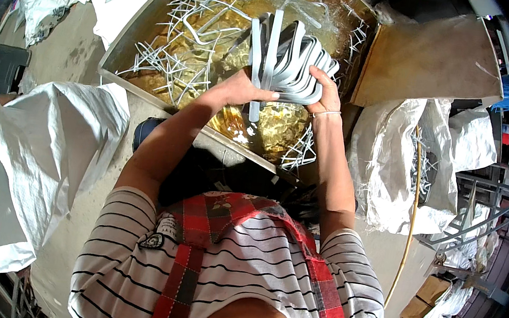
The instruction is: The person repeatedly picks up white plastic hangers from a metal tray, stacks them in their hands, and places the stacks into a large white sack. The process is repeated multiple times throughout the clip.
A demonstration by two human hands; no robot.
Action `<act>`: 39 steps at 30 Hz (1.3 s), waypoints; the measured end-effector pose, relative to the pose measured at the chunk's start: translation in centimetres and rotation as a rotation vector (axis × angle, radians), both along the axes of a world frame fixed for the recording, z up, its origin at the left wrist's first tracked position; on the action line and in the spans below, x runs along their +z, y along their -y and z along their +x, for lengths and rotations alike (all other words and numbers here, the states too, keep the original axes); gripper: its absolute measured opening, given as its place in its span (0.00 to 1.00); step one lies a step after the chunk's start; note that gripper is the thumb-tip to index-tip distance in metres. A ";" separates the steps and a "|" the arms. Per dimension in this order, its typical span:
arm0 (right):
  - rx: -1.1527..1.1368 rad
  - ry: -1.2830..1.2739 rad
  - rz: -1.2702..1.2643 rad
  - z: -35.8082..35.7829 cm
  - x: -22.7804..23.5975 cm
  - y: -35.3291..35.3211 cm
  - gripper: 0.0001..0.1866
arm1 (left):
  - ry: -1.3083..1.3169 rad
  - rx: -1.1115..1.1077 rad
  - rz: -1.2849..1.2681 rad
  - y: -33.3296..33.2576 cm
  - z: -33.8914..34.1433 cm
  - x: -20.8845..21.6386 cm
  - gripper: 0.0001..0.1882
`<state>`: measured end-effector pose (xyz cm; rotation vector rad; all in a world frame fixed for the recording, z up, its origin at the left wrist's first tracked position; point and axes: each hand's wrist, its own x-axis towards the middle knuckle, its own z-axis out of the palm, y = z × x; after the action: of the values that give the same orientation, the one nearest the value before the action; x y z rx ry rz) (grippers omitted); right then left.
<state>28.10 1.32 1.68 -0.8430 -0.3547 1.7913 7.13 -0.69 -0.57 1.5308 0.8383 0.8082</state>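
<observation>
In the head view, the left hand (243, 89) and the right hand (327, 95) are both closed around a stack of bent grey strips (298, 59), held above a wide, shallow tray (130, 42). The left hand grips the lower left of the stack, its thumb lying across the front strips; its other fingers are mostly hidden, so how far they wrap is hard to tell. The right hand clasps the right side, fingers over the outer bends, and a thin bracelet (327, 113) circles its wrist.

The strips sit nested, with the leftmost ones standing a little apart. Below them, the tray holds a crinkled golden surface (231, 124) and thin white pieces (159, 61) scattered mostly on the left. A white sack (35, 157) lies left of the tray. To the right are a brown panel (434, 63), another pale sack (384, 165) and a long yellowish stick (414, 210).
</observation>
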 end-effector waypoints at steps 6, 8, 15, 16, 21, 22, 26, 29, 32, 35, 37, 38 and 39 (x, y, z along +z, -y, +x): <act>-0.123 -0.032 -0.018 3.8 -3.2 1.4 0.17 | 0.219 -0.059 -0.157 -0.3 1.2 -1.1 0.15; -0.186 -0.035 -0.070 3.8 -3.6 2.1 0.14 | 0.227 -0.020 -0.158 -0.3 1.3 -1.3 0.15; -0.229 -0.174 0.013 4.2 -1.0 5.0 0.21 | 0.173 0.441 -0.480 -1.3 0.1 0.3 0.08; -0.251 -0.107 0.042 4.5 -1.5 5.0 0.21 | 0.537 0.442 -0.482 -2.1 -0.3 -0.5 0.07; -0.206 -0.041 0.178 2.5 -0.6 5.4 0.19 | 0.595 0.717 -0.518 -2.5 -1.1 -0.7 0.05; -0.214 -0.040 0.190 2.3 -0.5 5.3 0.19 | 0.618 0.759 -0.501 -2.8 -1.3 -0.6 0.05; -0.211 -0.033 0.201 1.8 -0.2 4.9 0.20 | 0.802 0.870 -0.737 -4.2 -3.1 -0.7 0.05; -0.192 -0.039 0.206 1.5 -0.5 4.5 0.21 | 0.712 0.986 -0.642 -4.5 -3.3 -2.2 0.05; -0.200 -0.033 0.164 -0.2 -0.5 4.7 0.24 | 0.295 0.925 -0.392 -3.9 -3.2 0.0 0.06; -0.151 -0.015 0.202 0.6 -2.9 4.7 0.18 | 0.523 0.878 -0.414 -5.5 -4.7 -2.1 0.05; -0.204 -0.059 0.217 0.0 -1.8 5.0 0.12 | 0.681 1.035 -0.714 -6.1 -6.2 -1.7 0.04; -0.141 -0.032 0.216 0.5 -2.1 4.9 0.11 | 0.467 0.923 -0.640 -5.9 -6.0 -2.3 0.06; -0.076 -0.010 0.221 0.8 -2.3 4.7 0.10 | 0.256 0.806 -0.555 -5.6 -5.9 -2.6 0.07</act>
<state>28.86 -3.37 -0.62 -0.6827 -0.4976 1.6502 1.21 4.90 -3.18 0.5569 1.3671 1.1830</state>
